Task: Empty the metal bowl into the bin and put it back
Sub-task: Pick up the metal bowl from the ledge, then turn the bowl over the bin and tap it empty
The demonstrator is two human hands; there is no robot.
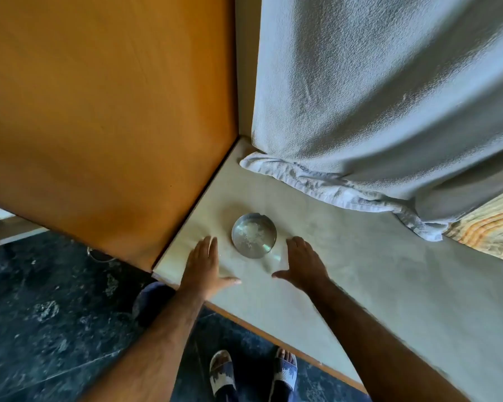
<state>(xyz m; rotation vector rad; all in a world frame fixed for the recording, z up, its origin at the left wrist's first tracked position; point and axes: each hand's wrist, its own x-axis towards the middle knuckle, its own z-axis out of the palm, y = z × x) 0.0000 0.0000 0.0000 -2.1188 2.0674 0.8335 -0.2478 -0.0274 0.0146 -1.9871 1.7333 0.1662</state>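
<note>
A small round metal bowl [253,235] stands upright on the pale counter [360,271], near its left corner. White crumbs or residue lie in its bottom. My left hand [205,264] lies flat and open on the counter just left of the bowl, not touching it. To the right of the bowl my right hand [304,264] is spread open, thumb pointing inward, also clear of the rim. No bin is clearly in view.
A wooden panel [105,111] rises along the counter's left side. A grey-white towel [375,111] hangs at the back, its hem bunched on the counter. A striped cloth [488,227] lies at right. Below are a dark marble floor [41,314] and my sandalled feet [253,372].
</note>
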